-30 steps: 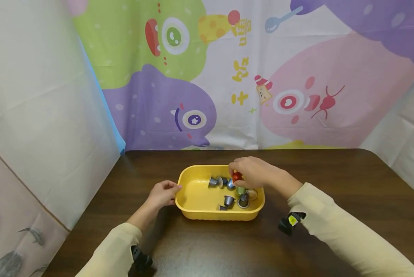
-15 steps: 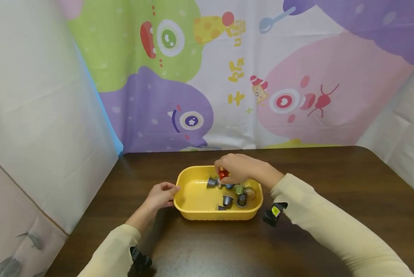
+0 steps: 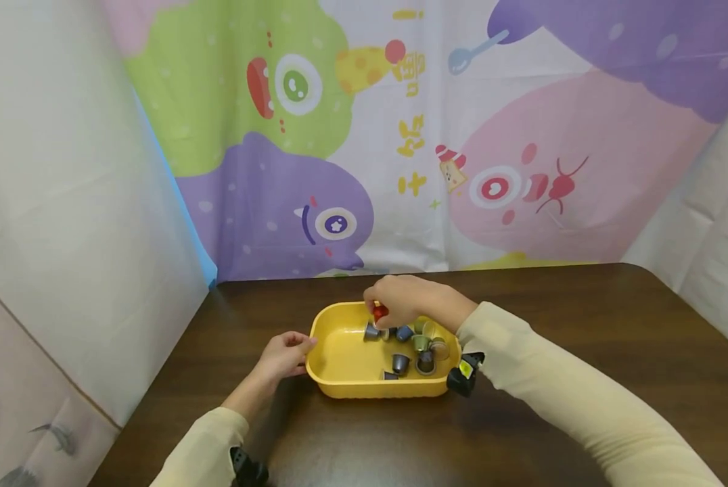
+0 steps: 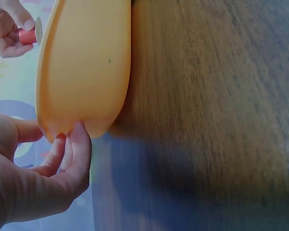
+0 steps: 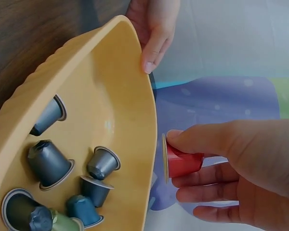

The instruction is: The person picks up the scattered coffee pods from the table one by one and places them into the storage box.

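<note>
My left hand (image 3: 283, 355) grips the left end of a yellow tray (image 3: 364, 390), thumb at the rim and fingers against the outer wall. Between the thumb and fingers of my right hand (image 3: 403, 297) is a red coffee capsule (image 5: 183, 161), held above the back of the tray. Its pale rimmed lid faces the tray in the right wrist view. Several other capsules lie inside: a dark grey one (image 5: 48, 163), a smaller grey one (image 5: 103, 162), a blue one (image 5: 83, 210) and a partly cut-off green one (image 5: 62, 221). They gather toward the tray's middle and right.
The tray stands on a dark brown wooden table (image 3: 352, 446). Behind the table hangs a cloth with cartoon figures (image 3: 400, 223), and pale cloth (image 3: 78, 135) hangs at the left. Each wrist wears a small black camera, such as the right camera (image 3: 463, 379).
My right hand has moved left over the tray, carrying the red coffee capsule from above the right-hand cluster. The left hand keeps its hold on the tray's end.
</note>
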`<act>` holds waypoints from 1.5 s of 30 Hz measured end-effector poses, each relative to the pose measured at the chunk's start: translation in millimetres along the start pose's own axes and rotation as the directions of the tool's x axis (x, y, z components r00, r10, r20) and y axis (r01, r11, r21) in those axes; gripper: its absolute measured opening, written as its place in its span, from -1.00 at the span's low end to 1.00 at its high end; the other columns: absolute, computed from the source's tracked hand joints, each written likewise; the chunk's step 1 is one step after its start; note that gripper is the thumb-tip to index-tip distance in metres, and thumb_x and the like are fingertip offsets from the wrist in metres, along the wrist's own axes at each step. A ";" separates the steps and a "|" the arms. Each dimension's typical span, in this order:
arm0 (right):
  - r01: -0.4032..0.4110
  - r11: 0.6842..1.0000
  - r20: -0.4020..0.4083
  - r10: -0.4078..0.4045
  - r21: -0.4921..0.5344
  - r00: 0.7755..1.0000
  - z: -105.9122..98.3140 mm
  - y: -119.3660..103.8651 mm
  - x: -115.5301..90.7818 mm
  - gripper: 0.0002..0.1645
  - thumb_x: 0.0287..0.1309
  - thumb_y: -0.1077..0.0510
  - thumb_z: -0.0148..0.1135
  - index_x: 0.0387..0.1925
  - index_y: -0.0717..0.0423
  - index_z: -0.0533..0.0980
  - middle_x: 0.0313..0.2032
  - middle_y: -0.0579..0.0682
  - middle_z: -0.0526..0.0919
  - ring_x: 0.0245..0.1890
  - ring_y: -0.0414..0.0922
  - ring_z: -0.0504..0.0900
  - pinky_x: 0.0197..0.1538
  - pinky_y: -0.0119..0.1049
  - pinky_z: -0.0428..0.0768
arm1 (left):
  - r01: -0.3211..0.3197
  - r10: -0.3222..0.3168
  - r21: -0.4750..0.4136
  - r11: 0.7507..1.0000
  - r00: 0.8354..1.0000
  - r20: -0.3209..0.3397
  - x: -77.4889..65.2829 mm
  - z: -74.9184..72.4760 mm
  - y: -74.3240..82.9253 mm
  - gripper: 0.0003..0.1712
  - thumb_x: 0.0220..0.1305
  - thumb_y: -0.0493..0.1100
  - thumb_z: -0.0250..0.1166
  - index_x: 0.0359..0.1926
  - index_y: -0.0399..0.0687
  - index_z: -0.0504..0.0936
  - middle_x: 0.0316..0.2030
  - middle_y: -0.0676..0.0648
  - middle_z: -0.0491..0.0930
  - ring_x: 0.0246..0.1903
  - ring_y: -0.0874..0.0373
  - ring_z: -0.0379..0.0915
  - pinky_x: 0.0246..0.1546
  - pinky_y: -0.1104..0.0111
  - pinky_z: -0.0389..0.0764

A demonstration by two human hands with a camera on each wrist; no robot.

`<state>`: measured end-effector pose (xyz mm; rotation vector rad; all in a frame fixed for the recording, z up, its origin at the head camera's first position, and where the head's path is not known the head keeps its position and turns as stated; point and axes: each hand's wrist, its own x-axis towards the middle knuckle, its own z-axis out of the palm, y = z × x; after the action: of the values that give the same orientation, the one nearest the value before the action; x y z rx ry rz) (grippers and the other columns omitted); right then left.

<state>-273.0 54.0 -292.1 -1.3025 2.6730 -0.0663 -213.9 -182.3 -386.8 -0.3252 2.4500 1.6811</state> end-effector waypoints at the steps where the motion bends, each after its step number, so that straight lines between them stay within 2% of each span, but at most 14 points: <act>1: 0.002 1.000 0.002 -0.002 0.002 1.000 0.1 -0.7 1.2 -0.81 0.16 0.05 0.30 -0.25 0.04 0.52 -0.50 -0.13 0.46 -0.51 -0.24 0.35 -0.39 -0.43 0.33 | -0.004 0.004 -0.002 1.000 1.000 0.003 0.0 -0.1 -0.3 -0.65 0.35 -0.14 0.16 -0.05 -0.40 0.48 -0.19 -0.22 0.54 -0.34 0.16 0.56 -0.36 0.40 0.68; 4: 0.001 1.000 0.003 -0.001 0.007 1.000 -0.7 -2.5 5.1 -0.80 0.16 0.05 0.29 -0.23 0.05 0.54 -0.51 -0.12 0.46 -0.52 -0.24 0.36 -0.40 -0.43 0.34 | -0.002 0.002 -0.008 1.000 1.000 -0.002 0.4 -0.6 0.1 -0.67 0.34 -0.15 0.17 -0.06 -0.38 0.49 -0.22 -0.19 0.54 -0.35 0.18 0.55 -0.39 0.42 0.66; 9: -0.034 0.999 0.040 0.034 0.009 0.999 -3.0 -2.9 8.4 -0.69 0.18 0.04 0.28 -0.07 0.06 0.56 -0.49 -0.10 0.52 -0.47 -0.22 0.45 -0.34 -0.36 0.46 | -0.007 0.007 -0.008 1.000 1.000 -0.011 0.9 -1.7 2.2 -0.66 0.34 -0.14 0.17 -0.06 -0.38 0.48 -0.21 -0.20 0.53 -0.35 0.16 0.54 -0.39 0.42 0.66; 16: -0.066 0.998 0.054 0.066 0.000 0.996 -0.8 4.4 2.0 -0.65 0.20 0.03 0.27 -0.01 0.05 0.55 -0.43 -0.09 0.56 -0.44 -0.22 0.49 -0.34 -0.38 0.48 | -0.017 0.017 -0.003 1.000 1.000 -0.017 -0.1 -4.0 5.9 -0.65 0.34 -0.15 0.17 -0.04 -0.41 0.47 -0.16 -0.25 0.53 -0.31 0.11 0.57 -0.36 0.37 0.69; 25: -0.081 0.996 -0.013 0.081 0.026 0.997 6.1 12.8 -22.7 -0.68 0.18 0.01 0.28 -0.06 0.04 0.57 -0.37 -0.07 0.57 -0.42 -0.20 0.44 -0.33 -0.37 0.44 | -0.021 0.024 0.061 0.998 0.999 -0.041 -2.4 -7.5 11.2 -0.68 0.33 -0.16 0.19 -0.10 -0.39 0.49 -0.21 -0.21 0.49 -0.28 0.04 0.54 -0.32 0.33 0.71; 32: -0.110 0.993 -0.120 0.116 0.053 0.986 17.9 20.6 -55.9 -0.71 0.18 -0.02 0.28 -0.10 -0.02 0.57 -0.27 -0.06 0.58 -0.32 -0.19 0.48 -0.23 -0.31 0.49 | -0.071 0.083 0.129 0.989 0.992 -0.090 -3.9 -3.2 9.3 -0.70 0.29 -0.13 0.24 -0.14 -0.33 0.54 -0.22 -0.19 0.51 -0.36 0.15 0.53 -0.33 0.35 0.71; 36: -0.150 0.987 -0.244 0.162 0.064 0.956 28.9 27.5 -79.1 -0.69 0.14 -0.03 0.31 -0.12 0.01 0.58 -0.23 -0.06 0.61 -0.26 -0.18 0.54 -0.16 -0.26 0.56 | -0.106 0.120 0.149 0.983 0.989 -0.087 -5.2 0.2 10.4 -0.71 0.30 -0.12 0.24 -0.15 -0.30 0.56 -0.21 -0.19 0.55 -0.33 0.16 0.53 -0.33 0.36 0.71; 40: -0.196 0.977 -0.379 0.214 0.086 0.901 44.4 35.2 -101.5 -0.61 0.10 -0.02 0.35 -0.10 0.10 0.58 -0.20 -0.02 0.63 -0.25 -0.14 0.56 -0.14 -0.19 0.59 | -0.154 0.181 0.226 0.962 0.978 -0.102 -7.9 1.6 11.2 -0.73 0.29 -0.11 0.24 -0.17 -0.26 0.59 -0.23 -0.19 0.59 -0.36 0.13 0.54 -0.36 0.37 0.69; 42: -0.223 0.970 -0.437 0.243 0.098 0.866 52.5 38.2 -111.0 -0.58 0.08 -0.02 0.37 -0.09 0.13 0.57 -0.19 0.01 0.64 -0.21 -0.09 0.58 -0.09 -0.12 0.60 | -0.204 0.251 0.306 0.930 0.960 -0.124 -9.3 1.5 10.5 -0.76 0.28 -0.12 0.25 -0.18 -0.23 0.62 -0.25 -0.19 0.64 -0.33 0.09 0.57 -0.30 0.31 0.67; 45: -0.272 0.952 -0.512 0.306 0.142 0.803 62.2 41.5 -121.6 -0.53 0.12 -0.04 0.33 -0.03 0.17 0.54 -0.10 0.09 0.65 -0.05 0.04 0.58 0.07 0.03 0.55 | -0.269 0.364 0.418 0.868 0.917 -0.166 -11.5 -0.6 9.5 -0.78 0.26 -0.15 0.25 -0.15 -0.19 0.65 -0.24 -0.17 0.69 -0.25 0.01 0.60 -0.17 0.20 0.64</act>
<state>-221.2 177.2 -342.3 -0.9367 3.2679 -0.5417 -205.3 -178.4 -375.3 -0.0726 3.0866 1.2593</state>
